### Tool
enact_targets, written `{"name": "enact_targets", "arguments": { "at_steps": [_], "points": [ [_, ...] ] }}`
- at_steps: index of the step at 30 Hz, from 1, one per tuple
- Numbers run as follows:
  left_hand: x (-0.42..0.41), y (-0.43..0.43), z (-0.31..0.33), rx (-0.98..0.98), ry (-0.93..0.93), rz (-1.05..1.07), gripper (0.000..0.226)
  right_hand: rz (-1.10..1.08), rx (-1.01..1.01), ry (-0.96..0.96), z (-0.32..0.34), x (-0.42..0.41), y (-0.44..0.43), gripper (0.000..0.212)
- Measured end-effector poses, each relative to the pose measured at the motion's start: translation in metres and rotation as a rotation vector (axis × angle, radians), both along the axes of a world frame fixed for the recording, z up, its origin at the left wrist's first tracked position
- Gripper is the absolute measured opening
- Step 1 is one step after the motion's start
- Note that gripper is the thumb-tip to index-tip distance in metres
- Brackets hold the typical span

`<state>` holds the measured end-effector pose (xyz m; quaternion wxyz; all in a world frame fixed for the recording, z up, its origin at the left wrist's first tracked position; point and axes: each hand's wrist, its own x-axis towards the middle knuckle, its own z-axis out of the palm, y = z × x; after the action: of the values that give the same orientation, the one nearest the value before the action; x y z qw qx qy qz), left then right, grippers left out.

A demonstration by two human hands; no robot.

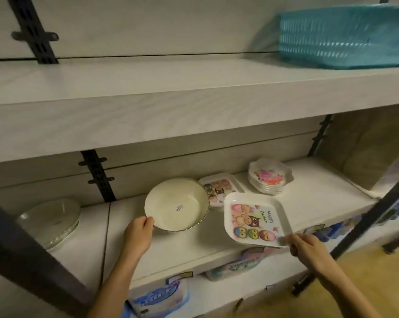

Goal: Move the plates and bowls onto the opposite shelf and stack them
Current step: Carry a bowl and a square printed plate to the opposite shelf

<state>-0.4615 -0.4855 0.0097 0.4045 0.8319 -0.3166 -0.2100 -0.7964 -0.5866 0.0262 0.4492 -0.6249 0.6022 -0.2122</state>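
Left hand (140,234) pinched on the near-left rim of the round cream bowl with a scalloped gilt edge (176,204), thumb over the lip, probably to tilt and lift it clear of the pale middle shelf (313,193). Right hand (306,247) closed on the near-right corner of the white square melamine plate printed with owls (254,219), held tilted and overhanging the shelf's near edge, likely for a quick carry away. Farther back, flat on the shelf: a second owl-printed square plate (220,188), and to its right a stack of small floral scalloped dishes (270,176). Far left, stacked clear glass plates (50,220). Above right, a turquoise plastic basket (345,35). Opposite shelf not visible.
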Motion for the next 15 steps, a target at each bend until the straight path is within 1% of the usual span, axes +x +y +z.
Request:
{"name": "enact_targets", "arguments": {
  "at_steps": [4, 6, 10, 15],
  "points": [
    [0.007, -0.03, -0.007, 0.039, 0.001, 0.086, 0.035, 0.078, 0.044, 0.002, -0.003, 0.012, -0.045, 0.032],
    [0.01, -0.042, -0.011, 0.054, 0.011, 0.125, 0.031, 0.111, 0.029, 0.019, -0.004, 0.017, -0.065, 0.033],
    [0.016, -0.063, -0.02, 0.116, 0.022, 0.179, 0.035, 0.18, -0.041, 0.071, -0.007, 0.022, -0.1, 0.04],
    [0.018, -0.081, -0.03, 0.234, 0.016, 0.178, 0.034, 0.241, -0.037, 0.063, -0.014, 0.026, -0.133, 0.04]
  ]
}}
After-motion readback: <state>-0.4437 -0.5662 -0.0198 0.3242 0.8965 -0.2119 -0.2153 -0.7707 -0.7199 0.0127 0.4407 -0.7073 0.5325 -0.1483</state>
